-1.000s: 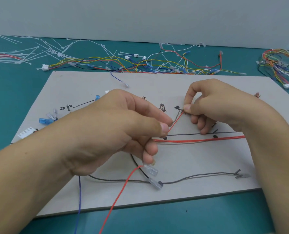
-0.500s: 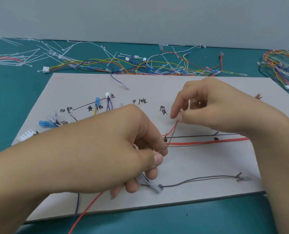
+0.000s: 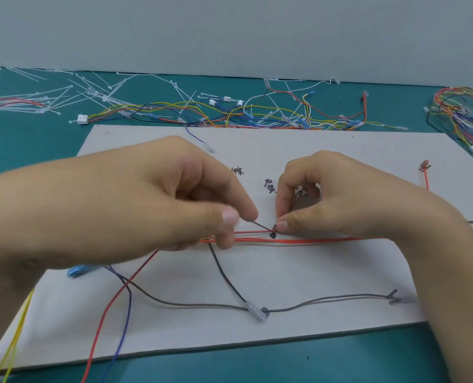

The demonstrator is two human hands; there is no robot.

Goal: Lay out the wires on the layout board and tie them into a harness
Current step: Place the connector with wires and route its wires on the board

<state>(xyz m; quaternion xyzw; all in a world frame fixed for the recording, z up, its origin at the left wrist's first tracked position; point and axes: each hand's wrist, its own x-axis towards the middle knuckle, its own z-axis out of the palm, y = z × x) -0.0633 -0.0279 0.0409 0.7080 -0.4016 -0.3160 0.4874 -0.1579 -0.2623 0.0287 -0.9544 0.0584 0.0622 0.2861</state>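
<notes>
A grey layout board (image 3: 326,272) with handwritten marks lies on the teal table. Red wires (image 3: 312,240) run left to right across its middle beside a black dot (image 3: 272,235). My left hand (image 3: 152,200) pinches a thin dark wire (image 3: 260,225) and the red strands between thumb and fingers. My right hand (image 3: 332,200) pinches the same wires at the black dot with thumb and forefinger. A grey wire (image 3: 326,299) with clear terminals (image 3: 256,313) curves over the board's near half. Red, blue and yellow wires hang off the board's front left.
Loose coloured wires (image 3: 230,114) and white cable ties (image 3: 64,95) are strewn along the table behind the board. A tangled wire bundle (image 3: 462,111) sits at the far right. A red wire with a terminal (image 3: 425,172) lies on the board's right side. A blue terminal (image 3: 76,271) peeks from under my left wrist.
Both hands came down and together onto the red wires at the board's middle. My left hand rose from the clear terminals and shifted right; the camera view moved closer.
</notes>
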